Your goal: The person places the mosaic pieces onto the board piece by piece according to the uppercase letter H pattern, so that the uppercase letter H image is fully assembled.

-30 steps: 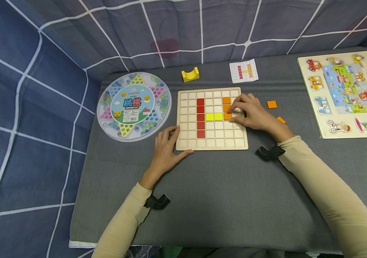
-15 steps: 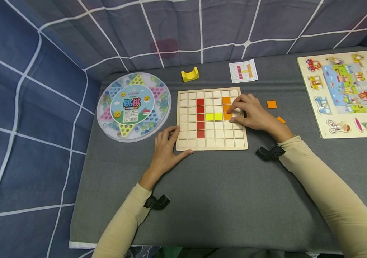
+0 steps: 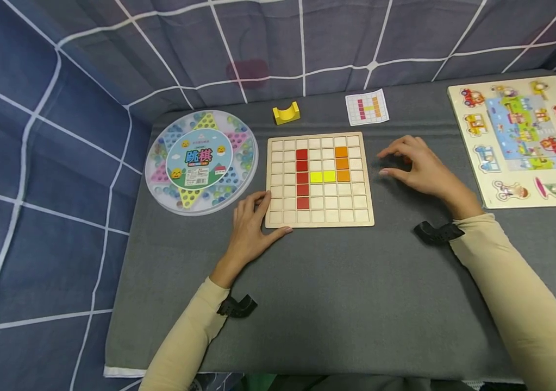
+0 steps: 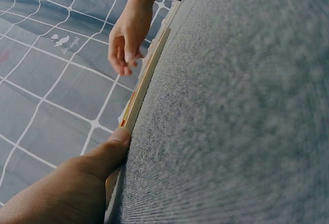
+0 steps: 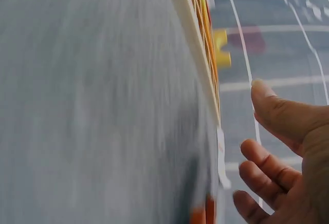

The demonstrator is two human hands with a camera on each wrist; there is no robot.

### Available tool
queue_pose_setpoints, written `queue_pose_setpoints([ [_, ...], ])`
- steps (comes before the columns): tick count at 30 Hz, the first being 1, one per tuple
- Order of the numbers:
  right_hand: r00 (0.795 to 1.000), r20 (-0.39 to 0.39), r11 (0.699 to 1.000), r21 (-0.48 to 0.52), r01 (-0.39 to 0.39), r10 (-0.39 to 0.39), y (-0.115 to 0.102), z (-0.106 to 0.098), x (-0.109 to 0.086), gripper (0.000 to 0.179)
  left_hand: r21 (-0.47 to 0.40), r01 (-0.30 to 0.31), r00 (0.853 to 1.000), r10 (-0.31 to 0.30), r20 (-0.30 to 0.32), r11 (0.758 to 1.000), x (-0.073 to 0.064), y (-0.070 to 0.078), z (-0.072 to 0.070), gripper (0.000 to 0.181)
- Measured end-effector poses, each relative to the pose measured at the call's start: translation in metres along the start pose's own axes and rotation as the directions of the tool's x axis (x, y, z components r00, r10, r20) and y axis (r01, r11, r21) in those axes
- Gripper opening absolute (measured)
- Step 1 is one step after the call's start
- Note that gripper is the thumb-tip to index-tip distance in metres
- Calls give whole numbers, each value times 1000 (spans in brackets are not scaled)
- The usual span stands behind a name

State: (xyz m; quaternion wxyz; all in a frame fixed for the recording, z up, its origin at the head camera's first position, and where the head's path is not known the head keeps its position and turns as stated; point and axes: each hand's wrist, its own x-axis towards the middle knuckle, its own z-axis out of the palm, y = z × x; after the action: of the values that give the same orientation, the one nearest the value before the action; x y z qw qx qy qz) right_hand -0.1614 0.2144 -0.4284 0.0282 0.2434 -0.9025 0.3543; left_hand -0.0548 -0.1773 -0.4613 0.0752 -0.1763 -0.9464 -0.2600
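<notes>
A square wooden grid board [image 3: 320, 217] lies flat on the grey cloth. In it sit a column of red tiles [image 3: 303, 177], two yellow tiles [image 3: 323, 176] and a column of three orange tiles [image 3: 342, 164]. My left hand [image 3: 250, 228] rests at the board's near left corner, fingers at the left edge and thumb along the front edge. To the right of the board, my right hand [image 3: 422, 168] hovers with thumb and fingers apart, holding nothing. Loose orange tiles [image 5: 199, 215] show at the bottom of the right wrist view; in the head view that hand hides them.
Behind the board lie a small printed pattern card [image 3: 367, 107] and a yellow arched block [image 3: 286, 113]. A round Chinese checkers set [image 3: 201, 162] is at the left. On the right lies a wooden picture puzzle [image 3: 522, 146]. A checked curtain [image 3: 336, 38] hangs behind the table.
My right hand has let go of the lowest orange tile on the board and moved right, off the board, over the loose orange tiles. The left hand stays put.
</notes>
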Motion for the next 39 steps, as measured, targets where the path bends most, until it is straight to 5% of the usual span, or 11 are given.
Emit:
queue_pose_setpoints([
  [11, 990, -6, 990, 29, -139, 139, 19, -22, -33, 35, -3, -11, 1000, 11, -14, 1000, 0, -1, 0, 93],
  [20, 974, -24, 973, -55, -226, 225, 24, -23, -27, 35, -5, 6, 1000, -6, 6, 1000, 0, -1, -1, 93],
  [39, 977, -15, 970, -113, -213, 213, 33, -14, -11, 28, -7, 6, 1000, -6, 10, 1000, 0, 0, -1, 94],
])
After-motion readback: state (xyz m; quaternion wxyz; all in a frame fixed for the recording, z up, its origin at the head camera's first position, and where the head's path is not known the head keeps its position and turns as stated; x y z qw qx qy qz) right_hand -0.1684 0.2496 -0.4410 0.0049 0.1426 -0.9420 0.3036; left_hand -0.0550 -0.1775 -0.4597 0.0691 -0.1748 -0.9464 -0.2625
